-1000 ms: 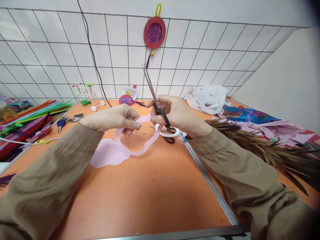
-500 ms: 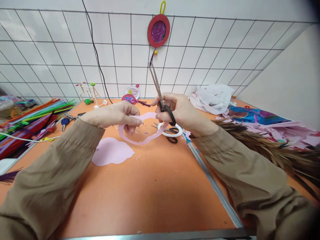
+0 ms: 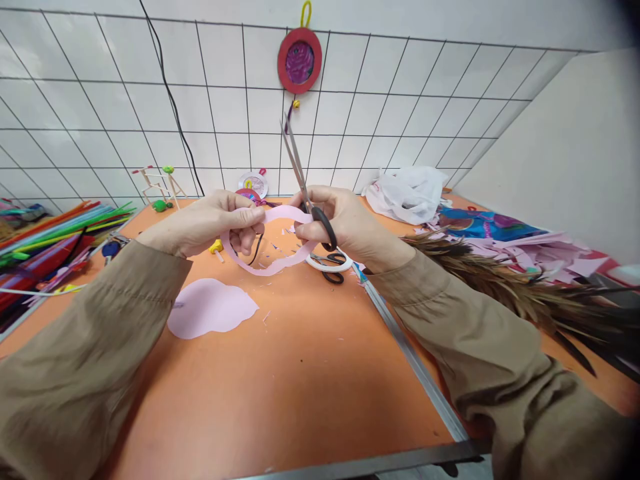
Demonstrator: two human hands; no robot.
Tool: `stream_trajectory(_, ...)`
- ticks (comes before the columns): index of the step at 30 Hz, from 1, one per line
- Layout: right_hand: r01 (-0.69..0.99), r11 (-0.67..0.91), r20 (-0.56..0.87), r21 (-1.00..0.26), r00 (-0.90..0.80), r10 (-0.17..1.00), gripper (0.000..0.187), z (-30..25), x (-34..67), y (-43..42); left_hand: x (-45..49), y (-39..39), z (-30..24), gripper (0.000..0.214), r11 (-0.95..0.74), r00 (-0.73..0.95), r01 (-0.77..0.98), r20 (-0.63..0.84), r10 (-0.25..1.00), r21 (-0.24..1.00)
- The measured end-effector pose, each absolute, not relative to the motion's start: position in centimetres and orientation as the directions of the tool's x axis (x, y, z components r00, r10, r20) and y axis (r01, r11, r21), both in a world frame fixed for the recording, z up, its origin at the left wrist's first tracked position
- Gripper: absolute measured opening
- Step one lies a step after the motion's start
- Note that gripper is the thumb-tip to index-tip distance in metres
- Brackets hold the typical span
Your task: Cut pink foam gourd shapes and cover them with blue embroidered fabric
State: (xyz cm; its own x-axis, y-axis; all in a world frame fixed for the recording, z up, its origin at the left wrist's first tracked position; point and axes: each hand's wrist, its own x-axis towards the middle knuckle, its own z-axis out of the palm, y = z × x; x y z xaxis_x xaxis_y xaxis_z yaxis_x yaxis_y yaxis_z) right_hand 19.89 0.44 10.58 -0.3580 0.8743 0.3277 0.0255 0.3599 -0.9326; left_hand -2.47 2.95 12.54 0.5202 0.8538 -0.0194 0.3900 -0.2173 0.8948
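A pale pink paper ring with a wavy outline is held up over the table between both hands. My left hand pinches its left side between thumb and fingers. At the ring's right side, my right hand is closed around black-handled scissors, with its thumb and fingers against the paper too. The scissors' blades point up and stand slightly apart. Below my left hand, a solid pink paper cutout lies flat on the orange table.
Another pair of scissors lies beside a white ring, among paper scraps. Brown feathers and pink offcuts lie right, near a white plastic bag. Coloured pipe cleaners are left. A red round ornament hangs on the wall.
The whole view has shifted, so the hands and background sit further left. Both hands still hold the paper ring, now tilted slightly differently. A yellow object shows beneath my left hand.
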Motion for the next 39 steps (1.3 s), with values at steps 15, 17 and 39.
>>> stream_trajectory(15, -0.19, 0.412, 0.442, -0.891, -0.156, 0.883, 0.026, 10.2, 20.3, 1.7, -2.0, 4.0, 11.2, 0.037, -0.154, 0.35, 0.471, -0.024, 0.936, 0.868)
stream_trajectory(17, -0.21, 0.401, 0.434, -0.892, -0.148, 0.889, 0.024, 10.4, 20.3, 1.5, -1.5, 3.4, 11.2, 0.032, -0.183, 0.33, 0.522, 0.001, 0.944, 0.833)
stream_trajectory(39, -0.164, 0.382, 0.411, -0.91, -0.218, 0.885, 0.029, 9.3, 20.8, 2.7, -0.7, 2.5, 10.2, 0.026, -0.22, 0.599, 0.297, -0.002, 0.801, 0.929)
